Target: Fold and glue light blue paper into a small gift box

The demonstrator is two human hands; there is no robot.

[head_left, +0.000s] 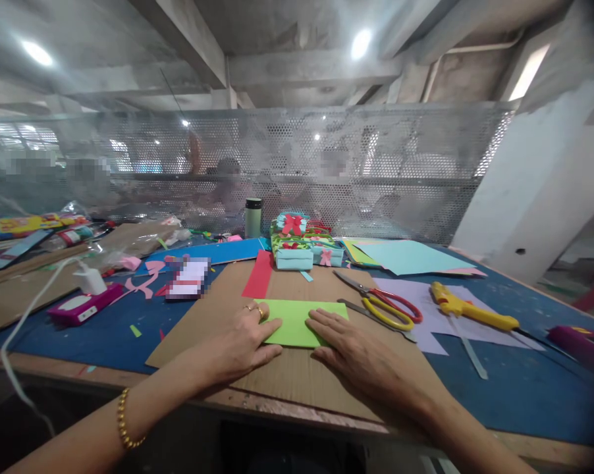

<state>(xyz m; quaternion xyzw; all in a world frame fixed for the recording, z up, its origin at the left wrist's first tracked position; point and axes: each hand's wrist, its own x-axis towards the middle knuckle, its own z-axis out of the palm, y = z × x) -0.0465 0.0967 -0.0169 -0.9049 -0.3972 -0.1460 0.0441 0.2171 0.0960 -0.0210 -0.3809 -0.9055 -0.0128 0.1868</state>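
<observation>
A bright green piece of paper lies on a brown cardboard sheet at the front of the table. My left hand rests on its left end, fingers stretched out, thumb along the near edge. On the right end my right hand lies flat, fingers extended and pointing left. The green paper is flat under both hands, and its ends are partly covered. Scissors with red and yellow handles lie just right of the paper. Beyond it is a red paper strip.
Small paper boxes with bows stand at the back, near a green bottle. A yellow glue gun lies on purple paper at right. Light blue sheets are behind. A magenta power strip with a white cable sits left.
</observation>
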